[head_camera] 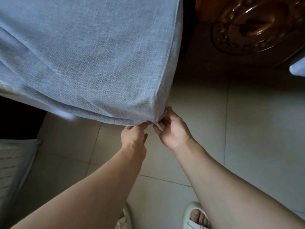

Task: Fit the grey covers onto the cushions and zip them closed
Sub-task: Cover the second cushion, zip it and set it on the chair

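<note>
head | grey cover [92,63] woven, taut | left hand [133,138], right hand [171,131] both pinching its corner

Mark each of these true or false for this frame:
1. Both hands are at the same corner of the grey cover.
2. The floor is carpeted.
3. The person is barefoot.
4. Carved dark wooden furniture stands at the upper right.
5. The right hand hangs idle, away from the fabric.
1. True. The left hand and right hand meet at the lower corner of the grey cover.
2. False. The floor is pale tile with visible grout lines.
3. False. A white slipper shows on one foot.
4. True. The carved wooden furniture sits there.
5. False. Its fingers pinch the cover's corner.
</note>
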### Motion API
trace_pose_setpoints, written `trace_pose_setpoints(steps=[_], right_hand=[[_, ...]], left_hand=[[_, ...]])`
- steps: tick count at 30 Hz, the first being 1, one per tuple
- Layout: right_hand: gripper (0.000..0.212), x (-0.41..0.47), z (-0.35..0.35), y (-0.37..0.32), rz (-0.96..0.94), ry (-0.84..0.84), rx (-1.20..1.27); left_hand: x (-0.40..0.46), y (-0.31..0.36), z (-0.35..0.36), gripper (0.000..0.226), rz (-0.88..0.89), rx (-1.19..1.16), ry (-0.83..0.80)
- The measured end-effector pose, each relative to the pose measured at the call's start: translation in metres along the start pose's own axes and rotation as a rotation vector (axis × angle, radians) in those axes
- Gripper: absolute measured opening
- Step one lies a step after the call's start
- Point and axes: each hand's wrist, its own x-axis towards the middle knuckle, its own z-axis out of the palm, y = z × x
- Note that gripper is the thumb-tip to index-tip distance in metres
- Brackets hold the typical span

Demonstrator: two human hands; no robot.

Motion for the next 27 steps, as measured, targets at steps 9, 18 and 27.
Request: trace_pose_setpoints(steps=[9, 18, 27], right_hand=[[0.013, 0.037, 0.003, -0.016, -0.180, 0.202, -0.350], [0.027, 0.045, 0.005, -0.016, -0.187, 0.266, -0.417], [0.021, -0.013, 0.021, 0.025, -0.091, 0.276, -0.202]], left_hand=[[0.033, -0.016, 0.002, 0.032, 0.019, -0.189, -0.108], [0.030, -0.011, 0.001, 0.022, 0.053, -0.057, -0.107], [0.012, 0.036, -0.046, 0.015, 0.007, -0.091, -0.056]])
